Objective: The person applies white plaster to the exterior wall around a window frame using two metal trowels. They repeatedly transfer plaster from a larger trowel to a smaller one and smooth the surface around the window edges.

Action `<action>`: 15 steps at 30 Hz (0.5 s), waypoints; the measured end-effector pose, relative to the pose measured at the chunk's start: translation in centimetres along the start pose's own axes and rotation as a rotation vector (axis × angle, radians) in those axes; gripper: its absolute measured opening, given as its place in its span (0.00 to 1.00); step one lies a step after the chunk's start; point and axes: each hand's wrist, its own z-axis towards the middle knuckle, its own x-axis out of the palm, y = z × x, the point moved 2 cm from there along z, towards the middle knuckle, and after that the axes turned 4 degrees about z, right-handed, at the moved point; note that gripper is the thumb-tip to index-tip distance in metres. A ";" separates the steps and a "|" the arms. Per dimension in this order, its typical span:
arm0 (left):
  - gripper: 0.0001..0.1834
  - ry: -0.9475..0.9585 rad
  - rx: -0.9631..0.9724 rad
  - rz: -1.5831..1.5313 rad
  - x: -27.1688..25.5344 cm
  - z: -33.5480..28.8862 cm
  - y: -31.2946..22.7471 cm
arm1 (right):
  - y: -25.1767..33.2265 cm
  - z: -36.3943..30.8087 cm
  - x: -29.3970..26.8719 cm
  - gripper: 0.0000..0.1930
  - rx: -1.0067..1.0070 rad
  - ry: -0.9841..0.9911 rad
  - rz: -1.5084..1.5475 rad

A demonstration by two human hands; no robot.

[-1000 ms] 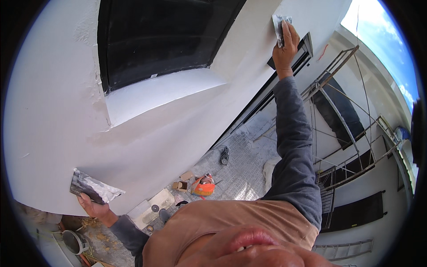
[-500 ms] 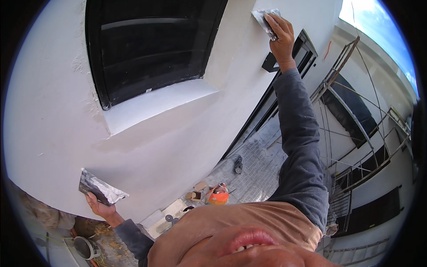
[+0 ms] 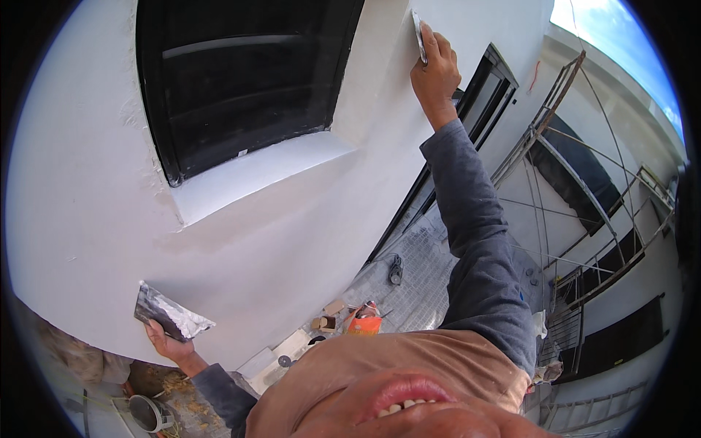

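Observation:
High up, my right hand is closed around a putty knife, whose thin blade shows almost edge-on at the outer corner beside the window recess. Whether the blade touches the wall I cannot tell. At lower left, my left hand grips a wide putty knife, its blade partly coated with a thick white layer of putty. That knife is held in front of the white wall. Beside both hands is the dark-framed window with its white sill.
Metal scaffolding rises at the right. On the paved floor are an orange bag, small cardboard boxes and a dark round object. A bucket stands at lower left. A dark door frame lies beyond my right arm.
My right hand has shifted left and slightly down, and its putty knife has turned from showing its face to nearly edge-on. My left hand has barely moved.

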 end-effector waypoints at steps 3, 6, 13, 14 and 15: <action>0.29 -0.043 -0.001 0.011 -0.4 0.1 0.1 | 0.0 1.2 0.0 0.34 0.032 0.026 -0.057; 0.29 0.003 0.012 0.001 -0.5 0.0 0.1 | 0.6 1.4 0.1 0.34 0.068 -0.012 -0.050; 0.27 0.126 0.048 -0.011 -0.3 0.1 0.4 | -0.6 3.6 0.0 0.30 0.255 0.145 -0.015; 0.27 0.067 0.038 -0.001 -0.4 0.2 0.5 | -1.6 4.8 -0.3 0.28 0.431 0.174 -0.025; 0.27 0.127 0.045 -0.008 -0.2 0.2 0.5 | -1.9 5.0 -0.8 0.27 0.484 0.157 -0.006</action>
